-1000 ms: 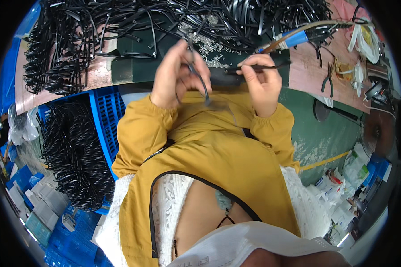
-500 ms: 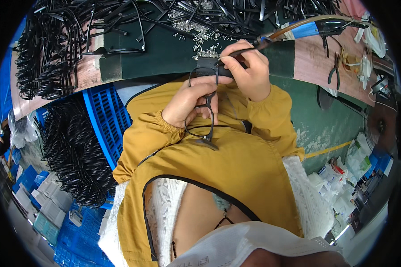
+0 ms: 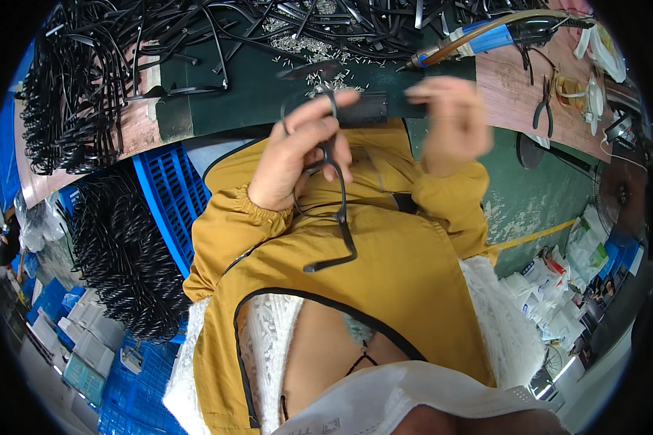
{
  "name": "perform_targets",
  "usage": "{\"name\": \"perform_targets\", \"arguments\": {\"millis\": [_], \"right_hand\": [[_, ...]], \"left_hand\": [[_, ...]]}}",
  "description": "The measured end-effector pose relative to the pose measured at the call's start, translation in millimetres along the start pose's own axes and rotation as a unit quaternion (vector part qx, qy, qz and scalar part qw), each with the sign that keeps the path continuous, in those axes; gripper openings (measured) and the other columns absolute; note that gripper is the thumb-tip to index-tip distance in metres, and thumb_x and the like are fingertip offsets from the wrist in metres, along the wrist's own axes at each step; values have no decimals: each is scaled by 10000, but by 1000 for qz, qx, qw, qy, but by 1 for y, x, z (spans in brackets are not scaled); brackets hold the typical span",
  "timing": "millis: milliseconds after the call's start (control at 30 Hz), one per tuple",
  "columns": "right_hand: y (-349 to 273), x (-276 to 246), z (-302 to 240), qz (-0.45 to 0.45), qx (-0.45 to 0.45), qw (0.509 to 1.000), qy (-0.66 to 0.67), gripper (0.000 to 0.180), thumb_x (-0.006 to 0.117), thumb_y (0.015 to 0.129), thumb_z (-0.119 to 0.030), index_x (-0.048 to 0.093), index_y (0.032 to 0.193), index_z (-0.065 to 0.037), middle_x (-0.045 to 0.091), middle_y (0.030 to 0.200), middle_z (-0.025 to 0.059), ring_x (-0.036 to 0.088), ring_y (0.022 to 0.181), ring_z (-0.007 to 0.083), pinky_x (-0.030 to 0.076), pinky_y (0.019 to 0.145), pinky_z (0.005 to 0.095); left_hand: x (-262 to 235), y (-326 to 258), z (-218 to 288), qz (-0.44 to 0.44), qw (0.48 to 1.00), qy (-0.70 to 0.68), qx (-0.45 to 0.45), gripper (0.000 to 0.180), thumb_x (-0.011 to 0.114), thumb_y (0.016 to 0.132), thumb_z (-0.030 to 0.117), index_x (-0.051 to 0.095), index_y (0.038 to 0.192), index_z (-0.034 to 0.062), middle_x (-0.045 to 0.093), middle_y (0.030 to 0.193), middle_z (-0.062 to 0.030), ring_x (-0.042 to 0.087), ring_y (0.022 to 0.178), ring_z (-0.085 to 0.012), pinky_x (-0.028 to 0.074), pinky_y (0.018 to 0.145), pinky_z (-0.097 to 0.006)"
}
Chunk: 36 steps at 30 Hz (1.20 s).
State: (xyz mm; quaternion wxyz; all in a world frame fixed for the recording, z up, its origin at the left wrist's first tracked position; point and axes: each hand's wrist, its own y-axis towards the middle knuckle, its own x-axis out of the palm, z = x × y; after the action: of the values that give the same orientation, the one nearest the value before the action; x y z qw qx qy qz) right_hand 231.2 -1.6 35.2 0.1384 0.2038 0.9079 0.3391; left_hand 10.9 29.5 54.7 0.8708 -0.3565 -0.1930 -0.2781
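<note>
My left hand [image 3: 290, 156] grips a black eyeglass frame [image 3: 343, 206] over my lap. One temple hangs down toward me with its curved end over the ochre apron; the other, blurred, points away above the table. My right hand [image 3: 456, 127] is smeared by motion to the right of the frame, fingers stretched leftward, with nothing visible in them. Beyond it a blue and black powered screwdriver [image 3: 490, 43] with a brown tube lies on the table. A small black block [image 3: 366, 109] sits at the table's near edge, between my hands. Many tiny silver screws [image 3: 308, 47] lie scattered behind it.
Piles of black temples [image 3: 268, 22] cover the far table, with more stacked at the left [image 3: 58, 109]. A blue basket [image 3: 168, 196] stands lower left beside bundled black frames [image 3: 120, 254]. Black-handled pliers [image 3: 544, 116] lie at the right, near the table's edge.
My right hand has let go of the screwdriver and moved right. The frame has tilted in my left hand, its temples now swung outward, uncovering the black block.
</note>
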Motion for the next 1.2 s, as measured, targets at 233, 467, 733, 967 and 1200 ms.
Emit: {"name": "perform_targets", "arguments": {"millis": [233, 467, 733, 967, 1200], "right_hand": [[60, -20, 79, 161, 77, 977, 117, 249, 553, 1053, -251, 579, 1176, -37, 588, 922, 48, 565, 815, 141, 480, 745, 279], [69, 16, 80, 86, 218, 839, 491, 339, 597, 1018, -457, 564, 1137, -141, 501, 803, -6, 461, 586, 109, 374, 490, 241], [73, 39, 68, 116, 193, 762, 608, 291, 561, 1054, -439, 577, 1067, -148, 490, 757, -5, 449, 561, 106, 342, 447, 227], [50, -1, 52, 48, 206, 802, 558, 415, 567, 1020, -558, 586, 1117, -155, 524, 819, -28, 493, 632, 81, 389, 511, 208], [69, 43, 26, 98, 213, 783, 576, 366, 553, 1038, -508, 569, 1023, -143, 481, 744, -33, 446, 573, 79, 345, 460, 212]], "left_hand": [[10, 16, 3, 3, 998, 19, 66, 642, 506, 1035, 321, 366, 1560, -22, 689, 928, -111, 685, 676, -190, 501, 542, -245], [-13, 0, 3, 48, 990, -128, 38, 345, 502, 1035, 210, 643, 1270, 0, 649, 803, -54, 710, 714, -190, 540, 594, -241], [15, -2, -23, 15, 971, -176, -161, 405, 587, 1019, 249, 578, 1364, 37, 565, 734, -19, 622, 677, -141, 468, 531, -229], [18, 10, -9, 54, 991, -107, 54, 381, 670, 1008, 274, 613, 1302, 38, 560, 779, -8, 546, 707, -115, 418, 601, -207], [23, 31, 2, 76, 992, -85, 62, 159, 694, 996, 205, 661, 955, 56, 639, 788, -36, 558, 644, -84, 412, 558, -195]]}}
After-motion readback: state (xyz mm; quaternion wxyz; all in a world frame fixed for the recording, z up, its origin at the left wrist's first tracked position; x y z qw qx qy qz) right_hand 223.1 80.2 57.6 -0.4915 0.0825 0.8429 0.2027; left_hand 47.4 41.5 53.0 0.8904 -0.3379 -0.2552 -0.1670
